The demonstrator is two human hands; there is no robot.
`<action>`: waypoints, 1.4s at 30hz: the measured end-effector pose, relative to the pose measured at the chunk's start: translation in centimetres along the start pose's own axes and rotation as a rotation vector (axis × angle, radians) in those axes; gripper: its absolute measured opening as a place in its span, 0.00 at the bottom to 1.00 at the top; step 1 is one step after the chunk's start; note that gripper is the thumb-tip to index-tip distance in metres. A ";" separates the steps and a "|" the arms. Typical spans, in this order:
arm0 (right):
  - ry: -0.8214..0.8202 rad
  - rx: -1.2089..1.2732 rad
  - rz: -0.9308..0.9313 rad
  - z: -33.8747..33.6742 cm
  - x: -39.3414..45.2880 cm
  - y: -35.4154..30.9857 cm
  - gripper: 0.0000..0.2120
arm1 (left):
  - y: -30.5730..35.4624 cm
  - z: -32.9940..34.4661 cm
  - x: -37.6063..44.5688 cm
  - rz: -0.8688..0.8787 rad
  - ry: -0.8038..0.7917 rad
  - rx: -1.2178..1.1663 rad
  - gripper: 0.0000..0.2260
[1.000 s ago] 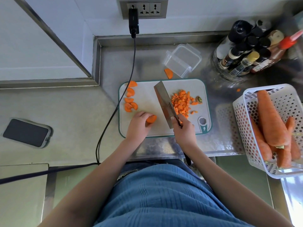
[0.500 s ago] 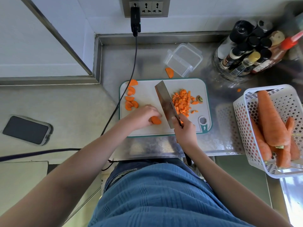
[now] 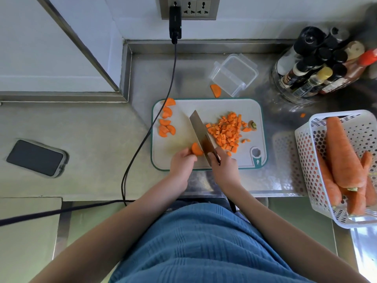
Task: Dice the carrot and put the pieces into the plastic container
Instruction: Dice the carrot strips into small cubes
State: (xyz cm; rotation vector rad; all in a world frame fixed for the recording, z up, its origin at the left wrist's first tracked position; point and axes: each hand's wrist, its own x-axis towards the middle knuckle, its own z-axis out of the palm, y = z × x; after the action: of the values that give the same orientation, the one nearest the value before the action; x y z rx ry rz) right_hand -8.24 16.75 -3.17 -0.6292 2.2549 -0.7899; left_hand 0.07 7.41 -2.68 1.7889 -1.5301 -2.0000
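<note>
Left hand (image 3: 182, 162) pinches a carrot slice (image 3: 196, 149) on the board (image 3: 242, 108), fingertips just beside the blade. Right hand (image 3: 224, 167) grips the knife (image 3: 202, 136). Dice pile (image 3: 227, 131) right of blade; more slices (image 3: 166, 124) far left. Container (image 3: 234, 74) sits behind the board with no carrot inside. Risk: thin slice slips, blade nicks fingertips; dice scatter off board.

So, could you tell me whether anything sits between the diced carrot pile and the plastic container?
Nothing visible blocks it. The diced pile lies on the cutting board; the open, empty plastic container stands just beyond the board's far edge. One stray carrot slice lies beside the container, not across the path.
</note>
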 end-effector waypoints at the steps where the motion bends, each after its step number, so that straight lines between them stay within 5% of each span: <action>1: -0.012 -0.023 -0.001 0.2 -0.2 -0.2 0.09 | 0.4 0.5 0.0 -0.020 0.001 -0.043 0.10; 12: -0.087 -0.157 0.010 0.8 -0.8 -1.7 0.06 | -0.1 0.8 1.0 0.092 0.166 -0.040 0.10; 20: -0.058 -0.103 0.038 1.1 -0.3 -1.6 0.08 | 0.3 0.9 1.4 -0.005 0.254 -0.084 0.03; 27: 0.004 -0.054 0.022 0.0 -0.5 -2.2 0.06 | 0.7 0.8 1.2 -0.131 0.241 -0.320 0.06; 42: -0.037 -0.170 -0.019 1.3 -0.6 -3.8 0.05 | 0.9 0.1 1.5 -0.073 0.229 -0.183 0.04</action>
State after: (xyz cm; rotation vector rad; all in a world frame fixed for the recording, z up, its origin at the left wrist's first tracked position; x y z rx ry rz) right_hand -6.09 14.01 -1.15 -0.7392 2.3012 -0.5951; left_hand -0.96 6.12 -3.15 1.9425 -1.1941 -1.8202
